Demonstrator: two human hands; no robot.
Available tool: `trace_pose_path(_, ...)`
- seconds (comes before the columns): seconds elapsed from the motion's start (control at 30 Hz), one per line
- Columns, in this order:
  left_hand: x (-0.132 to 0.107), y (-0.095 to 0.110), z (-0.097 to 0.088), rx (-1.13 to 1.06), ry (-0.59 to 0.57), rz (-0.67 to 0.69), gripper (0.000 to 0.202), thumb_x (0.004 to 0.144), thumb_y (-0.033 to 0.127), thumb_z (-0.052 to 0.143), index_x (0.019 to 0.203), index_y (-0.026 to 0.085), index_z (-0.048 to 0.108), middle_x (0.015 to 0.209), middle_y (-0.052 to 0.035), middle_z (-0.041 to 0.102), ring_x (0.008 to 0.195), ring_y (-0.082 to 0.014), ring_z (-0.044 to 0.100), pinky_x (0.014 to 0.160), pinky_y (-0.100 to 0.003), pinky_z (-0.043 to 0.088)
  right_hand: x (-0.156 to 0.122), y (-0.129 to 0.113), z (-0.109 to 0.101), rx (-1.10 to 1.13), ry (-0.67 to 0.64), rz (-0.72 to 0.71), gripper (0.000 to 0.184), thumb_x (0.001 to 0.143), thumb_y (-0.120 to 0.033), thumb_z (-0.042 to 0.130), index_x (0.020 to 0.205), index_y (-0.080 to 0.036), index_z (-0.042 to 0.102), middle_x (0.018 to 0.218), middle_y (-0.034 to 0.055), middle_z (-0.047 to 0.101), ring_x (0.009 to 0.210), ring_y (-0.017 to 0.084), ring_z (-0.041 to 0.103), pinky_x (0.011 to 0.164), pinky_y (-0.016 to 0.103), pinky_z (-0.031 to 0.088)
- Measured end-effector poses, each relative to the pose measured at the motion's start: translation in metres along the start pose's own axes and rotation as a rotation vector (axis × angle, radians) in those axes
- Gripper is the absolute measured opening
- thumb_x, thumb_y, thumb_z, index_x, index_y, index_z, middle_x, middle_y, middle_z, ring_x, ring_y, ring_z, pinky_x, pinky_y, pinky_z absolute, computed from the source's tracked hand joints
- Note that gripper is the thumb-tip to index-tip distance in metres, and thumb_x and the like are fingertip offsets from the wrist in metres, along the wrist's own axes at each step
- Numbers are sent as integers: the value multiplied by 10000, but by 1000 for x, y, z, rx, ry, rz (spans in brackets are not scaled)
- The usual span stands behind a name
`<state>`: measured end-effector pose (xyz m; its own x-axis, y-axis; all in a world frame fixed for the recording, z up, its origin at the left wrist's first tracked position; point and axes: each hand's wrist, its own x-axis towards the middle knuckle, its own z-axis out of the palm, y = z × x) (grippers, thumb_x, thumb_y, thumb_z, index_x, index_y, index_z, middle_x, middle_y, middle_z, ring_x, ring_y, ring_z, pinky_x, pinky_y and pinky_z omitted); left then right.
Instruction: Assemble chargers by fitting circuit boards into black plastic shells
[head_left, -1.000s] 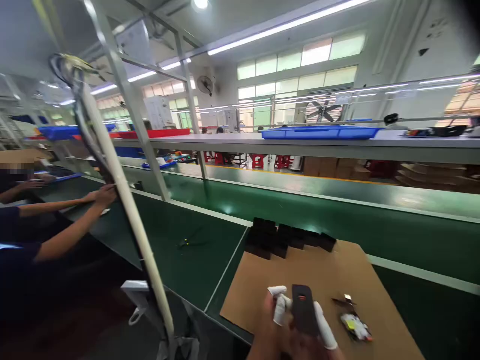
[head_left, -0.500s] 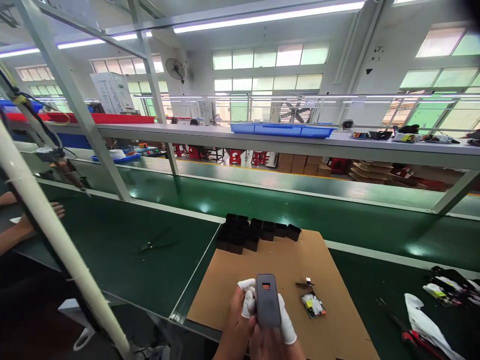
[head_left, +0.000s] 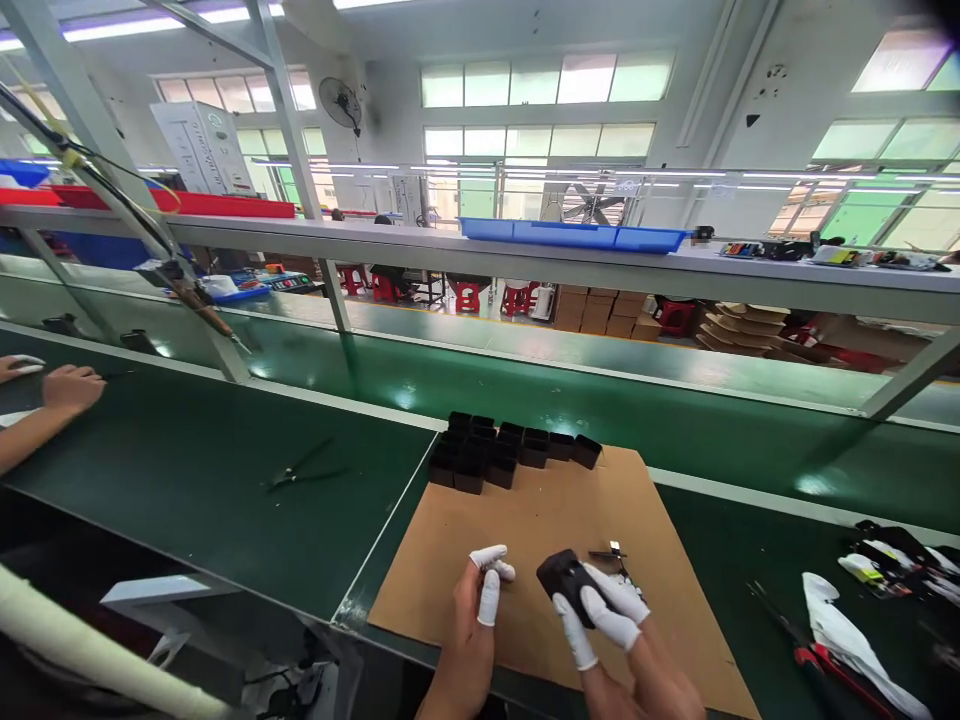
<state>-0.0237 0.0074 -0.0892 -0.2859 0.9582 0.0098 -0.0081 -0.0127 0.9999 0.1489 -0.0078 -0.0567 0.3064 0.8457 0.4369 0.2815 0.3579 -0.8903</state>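
My right hand (head_left: pixel 611 620), wearing white finger cots, grips a small black plastic case (head_left: pixel 564 582) above the cardboard sheet (head_left: pixel 525 520). The case is tilted, and the fingers cover its right side. To its left, my left hand (head_left: pixel 478 610) is empty, with thumb and fingers apart, also in white finger cots. Just beyond the right hand lies a small dark part with a white tip (head_left: pixel 615 550); a circuit board beside it is mostly hidden by that hand. Several black cases (head_left: pixel 480 455) stand grouped at the far edge of the cardboard.
Pliers (head_left: pixel 289 476) lie on the dark green bench at left. Red-handled pliers (head_left: pixel 806 655), a white strip (head_left: pixel 847 640) and several electronic parts (head_left: pixel 892 565) are at right. A co-worker's hand (head_left: pixel 73 390) rests at far left. A blue tray (head_left: pixel 570 235) sits on the overhead shelf.
My hands have separated. The case, earlier held upright between both hands, has moved right and turned in my right hand. My left hand has let go. The co-worker's hand has shifted.
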Motion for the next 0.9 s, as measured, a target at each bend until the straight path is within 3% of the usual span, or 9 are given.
trace_pose_path(0.13, 0, 2, 2, -12, 42, -5, 584, 1032, 707, 533, 1346, 239, 690, 1311, -121, 752, 1279, -322, 674, 1189, -486, 490, -15, 36, 22, -155, -117, -103, 165, 1028, -384, 729, 990, -278, 850, 1084, 115, 818, 1013, 301, 811, 877, 391, 646)
trace_pose_path(0.23, 0, 6, 4, 3, 14, -1, 585, 1032, 706, 533, 1340, 232, 684, 1276, -121, 758, 1247, -321, 692, 1183, -500, 500, -22, 53, 26, -188, -154, -150, 182, 1058, -336, 676, 996, -266, 832, 1077, 110, 789, 982, 272, 793, 876, 371, 643)
trace_pose_path(0.47, 1, 10, 5, -40, 32, 13, 546, 1024, 680, 575, 1296, 225, 706, 1241, -119, 768, 1234, -326, 695, 1150, -497, 523, -17, 53, 24, -146, -154, -169, 157, 1032, -293, 714, 1145, -281, 823, 1112, 90, 803, 1024, 266, 795, 890, 355, 642)
trace_pose_path(0.53, 2, 10, 3, -25, -11, 22, 562, 1027, 688, 561, 1299, 216, 699, 1241, -129, 764, 1261, -334, 683, 1156, -499, 521, -15, 53, 23, -91, -168, -84, 176, 1002, -309, 757, 1159, -255, 815, 1150, 102, 810, 1068, 273, 793, 939, 371, 641)
trace_pose_path(0.6, 4, 9, 1, -18, -41, 23, 568, 1037, 687, 540, 1308, 211, 690, 1250, -139, 761, 1278, -338, 679, 1160, -500, 519, -11, 57, 21, 9, -147, 110, 241, 960, -379, 811, 1130, -208, 801, 1155, 123, 820, 1068, 287, 798, 956, 399, 653)
trace_pose_path(0.73, 3, 0, 0, -21, -47, 30, 550, 1024, 666, 584, 1325, 217, 689, 1314, -149, 747, 1289, -343, 676, 1173, -500, 498, 3, 71, 9, 247, -30, 432, 516, 836, -503, 916, 1197, -171, 757, 1140, 132, 829, 1083, 302, 800, 947, 409, 674)
trace_pose_path(0.83, 1, -8, 2, -14, 6, 42, 531, 1013, 659, 605, 1319, 236, 706, 1330, -139, 743, 1288, -343, 675, 1158, -481, 505, 23, 68, 3, 323, -97, 493, 618, 794, -496, 952, 1294, -199, 744, 1254, 126, 812, 1218, 313, 761, 1012, 406, 655)
trace_pose_path(0.9, 1, -13, 3, -9, 27, 52, 522, 1015, 663, 597, 1302, 246, 722, 1289, -131, 757, 1244, -336, 693, 1127, -459, 525, 46, 56, 6, 313, -162, 449, 611, 818, -488, 933, 1323, -204, 740, 1311, 139, 796, 1292, 330, 728, 1053, 428, 632)
